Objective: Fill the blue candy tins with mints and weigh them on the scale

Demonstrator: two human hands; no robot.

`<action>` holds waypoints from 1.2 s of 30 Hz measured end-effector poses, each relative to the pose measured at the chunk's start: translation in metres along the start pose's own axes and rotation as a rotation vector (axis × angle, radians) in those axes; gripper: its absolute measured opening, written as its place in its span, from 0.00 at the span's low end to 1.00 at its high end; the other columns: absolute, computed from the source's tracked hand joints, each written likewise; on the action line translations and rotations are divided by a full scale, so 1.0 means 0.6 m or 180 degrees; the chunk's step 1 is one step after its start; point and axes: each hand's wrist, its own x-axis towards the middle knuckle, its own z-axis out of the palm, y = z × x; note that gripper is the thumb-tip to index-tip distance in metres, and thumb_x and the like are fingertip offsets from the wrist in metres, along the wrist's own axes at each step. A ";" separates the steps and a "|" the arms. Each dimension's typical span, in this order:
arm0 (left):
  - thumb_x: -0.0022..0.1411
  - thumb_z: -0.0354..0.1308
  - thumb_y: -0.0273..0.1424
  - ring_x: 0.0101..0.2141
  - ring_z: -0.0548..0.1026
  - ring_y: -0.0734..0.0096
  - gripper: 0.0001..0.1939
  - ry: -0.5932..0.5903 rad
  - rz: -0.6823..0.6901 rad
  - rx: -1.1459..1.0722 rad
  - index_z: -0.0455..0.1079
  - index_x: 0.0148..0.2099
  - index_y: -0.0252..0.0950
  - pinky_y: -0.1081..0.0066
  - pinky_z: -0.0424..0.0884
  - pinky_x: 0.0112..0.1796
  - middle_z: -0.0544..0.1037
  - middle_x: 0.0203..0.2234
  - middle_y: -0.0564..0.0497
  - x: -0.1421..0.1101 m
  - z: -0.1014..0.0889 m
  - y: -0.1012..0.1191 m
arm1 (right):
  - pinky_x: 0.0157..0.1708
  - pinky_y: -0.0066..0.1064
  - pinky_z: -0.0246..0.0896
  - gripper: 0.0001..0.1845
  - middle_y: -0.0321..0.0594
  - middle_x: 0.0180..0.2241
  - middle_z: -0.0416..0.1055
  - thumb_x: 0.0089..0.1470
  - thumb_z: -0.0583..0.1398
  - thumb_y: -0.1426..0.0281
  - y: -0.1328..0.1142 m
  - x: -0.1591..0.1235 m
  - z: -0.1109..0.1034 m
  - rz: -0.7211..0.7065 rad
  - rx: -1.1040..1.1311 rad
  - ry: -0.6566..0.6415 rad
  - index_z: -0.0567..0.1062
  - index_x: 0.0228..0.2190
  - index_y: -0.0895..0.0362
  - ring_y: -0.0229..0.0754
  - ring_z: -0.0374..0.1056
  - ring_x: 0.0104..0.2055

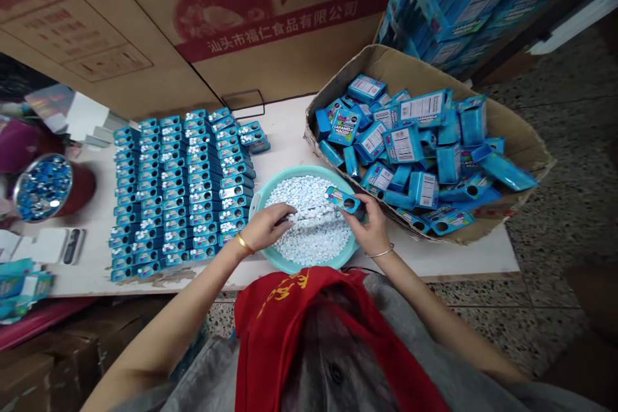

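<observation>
My right hand (371,226) grips a small blue candy box (342,198), tilted over the basin, with a dark round hole showing at its near end. Across from it, my left hand (266,226) is closed at the fingertips over the basin's left side. From those fingers a narrow strip lined with white candies (315,212) reaches toward the box; what carries them I cannot make out. Below both hands stands a light green plastic basin (257,201) full of small white candies (309,248).
Left of the basin, blue boxes (183,187) stand in rows, many with white pieces on top. A cardboard carton (526,135) of loose blue boxes sits at right. Large cartons (270,45) wall the back. A tub (82,187) of shiny blue pieces is far left.
</observation>
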 end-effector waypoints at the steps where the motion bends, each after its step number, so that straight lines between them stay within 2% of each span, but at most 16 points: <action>1: 0.66 0.49 0.33 0.39 0.72 0.68 0.12 -0.0044 0.0012 0.0155 0.64 0.49 0.35 0.68 0.68 0.42 0.74 0.40 0.46 0.001 -0.020 0.014 | 0.47 0.45 0.64 0.18 0.45 0.42 0.70 0.51 0.60 0.69 -0.003 -0.001 0.005 -0.0112 -0.0041 -0.0099 0.68 0.45 0.54 0.49 0.67 0.46; 4: 0.65 0.49 0.30 0.40 0.72 0.66 0.10 -0.0412 -0.0080 0.0856 0.65 0.47 0.34 0.67 0.68 0.42 0.74 0.39 0.45 0.016 -0.062 0.065 | 0.50 0.48 0.63 0.19 0.48 0.45 0.70 0.51 0.57 0.73 -0.014 -0.005 0.021 -0.0406 -0.0079 -0.0337 0.67 0.47 0.55 0.51 0.66 0.49; 8: 0.65 0.46 0.26 0.38 0.73 0.61 0.09 -0.0944 -0.0442 0.1926 0.66 0.44 0.32 0.66 0.69 0.35 0.74 0.36 0.44 0.045 -0.076 0.142 | 0.52 0.50 0.63 0.22 0.47 0.46 0.69 0.50 0.56 0.75 -0.027 -0.012 0.038 -0.0584 -0.0105 -0.0508 0.66 0.49 0.53 0.52 0.65 0.50; 11: 0.66 0.44 0.23 0.37 0.73 0.59 0.11 -0.1005 -0.0602 0.2271 0.66 0.44 0.31 0.67 0.69 0.32 0.74 0.33 0.43 0.056 -0.072 0.189 | 0.52 0.51 0.63 0.23 0.46 0.46 0.70 0.51 0.55 0.76 -0.030 -0.016 0.042 -0.0586 -0.0047 -0.0574 0.66 0.49 0.52 0.51 0.65 0.51; 14: 0.66 0.45 0.23 0.39 0.72 0.59 0.10 -0.0962 -0.0587 0.2339 0.68 0.40 0.32 0.66 0.68 0.33 0.74 0.33 0.43 0.052 -0.075 0.205 | 0.52 0.51 0.63 0.22 0.47 0.46 0.70 0.51 0.55 0.75 -0.026 -0.018 0.041 -0.0533 -0.0030 -0.0547 0.66 0.49 0.53 0.51 0.65 0.51; 17: 0.66 0.46 0.25 0.39 0.71 0.61 0.09 -0.0725 -0.0508 0.2250 0.68 0.41 0.33 0.66 0.68 0.35 0.73 0.33 0.45 0.034 -0.084 0.171 | 0.53 0.51 0.62 0.22 0.47 0.46 0.69 0.51 0.55 0.75 -0.017 -0.016 0.036 -0.0524 -0.0027 -0.0465 0.66 0.49 0.53 0.51 0.65 0.51; 20: 0.66 0.47 0.29 0.40 0.70 0.62 0.10 -0.0404 -0.0583 0.1906 0.66 0.47 0.35 0.66 0.68 0.39 0.73 0.37 0.46 0.010 -0.076 0.095 | 0.53 0.51 0.62 0.21 0.47 0.46 0.69 0.51 0.56 0.74 -0.008 -0.013 0.030 -0.0481 0.0024 -0.0394 0.66 0.48 0.53 0.51 0.66 0.51; 23: 0.66 0.46 0.27 0.43 0.69 0.60 0.11 -0.0398 -0.1084 0.1564 0.66 0.47 0.34 0.63 0.67 0.43 0.72 0.40 0.44 -0.006 -0.033 0.010 | 0.50 0.48 0.63 0.19 0.48 0.45 0.70 0.52 0.57 0.72 -0.004 -0.009 0.021 -0.0334 0.0039 -0.0353 0.66 0.47 0.54 0.51 0.66 0.50; 26: 0.64 0.45 0.22 0.44 0.70 0.60 0.11 -0.0582 -0.1267 0.1220 0.66 0.44 0.34 0.61 0.67 0.44 0.73 0.40 0.42 0.000 0.044 -0.043 | 0.48 0.46 0.64 0.17 0.47 0.44 0.70 0.53 0.58 0.70 -0.005 -0.004 0.011 -0.0217 -0.0006 -0.0274 0.67 0.46 0.54 0.50 0.67 0.48; 28: 0.64 0.46 0.23 0.45 0.70 0.61 0.11 -0.0619 -0.1141 0.0984 0.66 0.46 0.34 0.62 0.67 0.45 0.73 0.42 0.43 0.017 0.101 -0.053 | 0.47 0.46 0.65 0.17 0.46 0.43 0.70 0.53 0.59 0.68 -0.007 0.001 0.005 -0.0169 -0.0046 -0.0216 0.68 0.46 0.53 0.50 0.68 0.47; 31: 0.66 0.47 0.28 0.48 0.69 0.64 0.13 -0.0565 -0.0889 0.0577 0.64 0.52 0.36 0.65 0.66 0.49 0.72 0.47 0.45 0.051 0.168 -0.045 | 0.46 0.44 0.65 0.18 0.46 0.43 0.71 0.52 0.61 0.67 -0.012 0.007 -0.004 -0.0143 -0.0108 -0.0138 0.68 0.45 0.54 0.49 0.68 0.46; 33: 0.66 0.47 0.29 0.50 0.69 0.67 0.14 -0.0521 -0.0728 0.0311 0.63 0.53 0.36 0.68 0.65 0.51 0.72 0.49 0.46 0.067 0.190 -0.037 | 0.46 0.44 0.65 0.18 0.45 0.43 0.71 0.52 0.61 0.66 -0.015 0.010 -0.008 -0.0125 -0.0131 -0.0071 0.68 0.45 0.54 0.49 0.68 0.45; 36: 0.66 0.48 0.31 0.48 0.71 0.68 0.14 -0.0469 -0.0548 0.0005 0.63 0.53 0.36 0.70 0.65 0.50 0.73 0.49 0.47 0.068 0.184 -0.033 | 0.46 0.44 0.65 0.18 0.44 0.42 0.71 0.52 0.62 0.64 -0.014 0.011 -0.013 -0.0005 -0.0090 0.0003 0.68 0.45 0.53 0.49 0.68 0.45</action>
